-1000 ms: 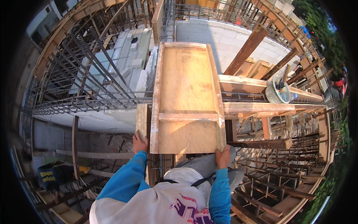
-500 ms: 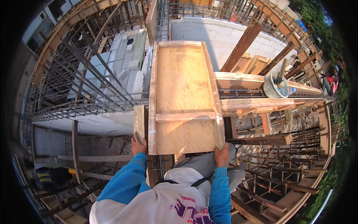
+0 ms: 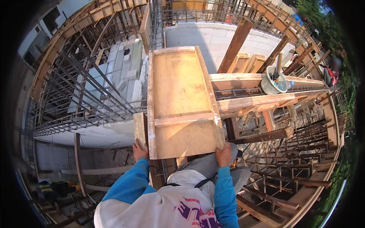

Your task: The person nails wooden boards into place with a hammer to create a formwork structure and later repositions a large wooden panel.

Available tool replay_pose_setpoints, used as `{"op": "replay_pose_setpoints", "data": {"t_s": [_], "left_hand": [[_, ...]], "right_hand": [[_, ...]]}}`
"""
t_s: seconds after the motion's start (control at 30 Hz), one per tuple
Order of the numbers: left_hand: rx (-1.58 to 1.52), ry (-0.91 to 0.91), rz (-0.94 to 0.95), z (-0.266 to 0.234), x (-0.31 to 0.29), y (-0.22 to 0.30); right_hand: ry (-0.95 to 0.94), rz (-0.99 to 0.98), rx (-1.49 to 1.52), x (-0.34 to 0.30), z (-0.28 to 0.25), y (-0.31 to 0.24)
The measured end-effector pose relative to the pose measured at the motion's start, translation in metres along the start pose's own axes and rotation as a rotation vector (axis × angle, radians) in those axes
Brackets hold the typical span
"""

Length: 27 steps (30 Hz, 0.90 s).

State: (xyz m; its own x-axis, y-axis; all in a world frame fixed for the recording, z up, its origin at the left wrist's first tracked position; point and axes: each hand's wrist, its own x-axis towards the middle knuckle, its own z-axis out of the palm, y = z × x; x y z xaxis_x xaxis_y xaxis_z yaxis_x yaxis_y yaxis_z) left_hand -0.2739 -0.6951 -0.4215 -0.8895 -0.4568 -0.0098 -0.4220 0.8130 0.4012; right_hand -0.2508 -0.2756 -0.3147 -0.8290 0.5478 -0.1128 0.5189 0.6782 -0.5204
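Observation:
A plywood formwork panel [image 3: 182, 87] framed with wooden battens lies in front of my body, its long sides running away from me. My right hand [image 3: 224, 154] is closed round its near right corner. Just left of the panel stands a short timber piece [image 3: 140, 127], and the fingers of my left hand [image 3: 140, 150] are curled on its near end. One crosspiece [image 3: 184, 119] spans the panel towards its near end. What lies under the panel is mostly hidden.
Timber beam forms with rebar [image 3: 254, 102] run off to the right, carrying a pale bucket [image 3: 273, 81] of tools. Bare rebar [image 3: 87, 83] juts up at left. Beyond is a white block wall [image 3: 194, 38]. Another person [image 3: 331, 74] sits far right. Timber framing [image 3: 281, 182] drops away below.
The whole view has shifted and turned slightly, with the panel a little farther left in it. Both hands keep their holds on the timber and the panel.

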Motion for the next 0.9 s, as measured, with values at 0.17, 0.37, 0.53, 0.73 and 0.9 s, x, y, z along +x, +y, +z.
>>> {"op": "replay_pose_setpoints", "data": {"t_s": [0.17,0.37,0.53,0.73,0.9], "left_hand": [[-0.014,-0.021,-0.015,-0.004,0.000,0.006],[-0.010,0.008,-0.012,0.001,-0.002,-0.005],[-0.021,-0.039,-0.028,-0.016,-0.005,0.007],[0.000,0.000,0.093,0.000,-0.002,0.000],[-0.002,-0.049,0.043,0.008,0.004,-0.007]], "right_hand": [[0.003,0.006,0.012,0.000,-0.005,-0.004],[0.012,-0.011,0.045,-0.005,0.002,-0.002],[0.001,-0.015,0.055,-0.009,0.000,-0.003],[0.001,0.013,0.023,-0.004,0.000,0.002],[0.073,0.006,0.037,-0.005,0.000,0.000]]}}
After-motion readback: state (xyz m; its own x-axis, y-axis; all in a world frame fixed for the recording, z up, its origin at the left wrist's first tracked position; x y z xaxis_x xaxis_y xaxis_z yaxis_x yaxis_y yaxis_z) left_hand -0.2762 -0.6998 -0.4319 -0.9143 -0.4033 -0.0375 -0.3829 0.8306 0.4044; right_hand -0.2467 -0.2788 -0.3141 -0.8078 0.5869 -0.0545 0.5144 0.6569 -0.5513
